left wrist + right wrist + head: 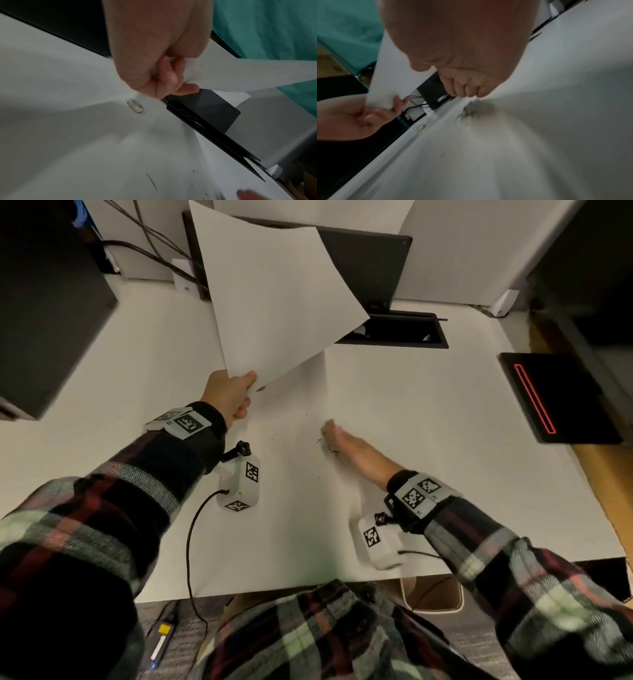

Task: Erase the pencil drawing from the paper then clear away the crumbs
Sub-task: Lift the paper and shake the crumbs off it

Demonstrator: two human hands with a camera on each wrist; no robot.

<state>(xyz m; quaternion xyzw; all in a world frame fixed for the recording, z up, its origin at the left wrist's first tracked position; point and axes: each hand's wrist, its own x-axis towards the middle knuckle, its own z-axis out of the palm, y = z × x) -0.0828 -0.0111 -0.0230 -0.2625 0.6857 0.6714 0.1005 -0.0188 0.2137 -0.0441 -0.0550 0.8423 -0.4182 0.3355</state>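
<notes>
My left hand (233, 395) pinches a lower corner of the blank white paper (274, 296) and holds the sheet lifted, tilted up over the back of the white table (411, 405). The left wrist view shows thumb and curled fingers of that left hand (154, 54) clamped on the paper (240, 73). My right hand (346, 445), blurred, lies low on the table with extended fingers touching a small pile of dark eraser crumbs (329, 447). In the right wrist view the fingertips (467, 92) meet the crumbs (471, 109). It holds nothing.
A black screen (370, 268) and an open cable slot (394, 333) stand behind the paper. A black device with a red line (555, 398) lies at the right, a black box (44, 302) at the left. A bin (431, 590) sits under the table's front edge.
</notes>
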